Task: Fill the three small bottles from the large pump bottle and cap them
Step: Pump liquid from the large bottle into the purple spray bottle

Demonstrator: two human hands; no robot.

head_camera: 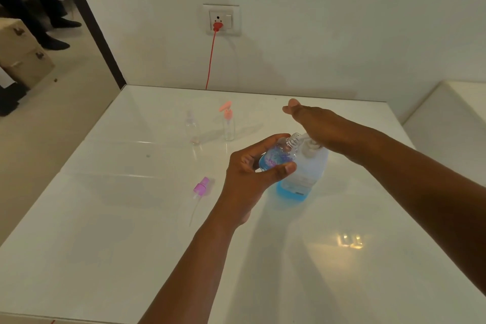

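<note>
My left hand (pixel 252 168) grips a small clear bottle (pixel 278 156), tilted, its open threaded neck held up against the spout of the large pump bottle (pixel 302 176). Blue liquid fills the small bottle's lower part. My right hand (pixel 315 123) lies flat on the pump head, fingers straight. The large bottle holds blue liquid near its bottom. A purple spray cap (pixel 201 188) with its dip tube lies on the table to the left. Two more small bottles stand farther back: a clear one (pixel 192 127) with a pale cap and one (pixel 228 123) with a pink pump cap.
The white glossy table (pixel 131 244) meets a white wall at the back. A red cable (pixel 211 60) runs from a wall socket (pixel 221 20) down behind the table. Cardboard boxes (pixel 21 52) and a person's legs are on the floor at far left.
</note>
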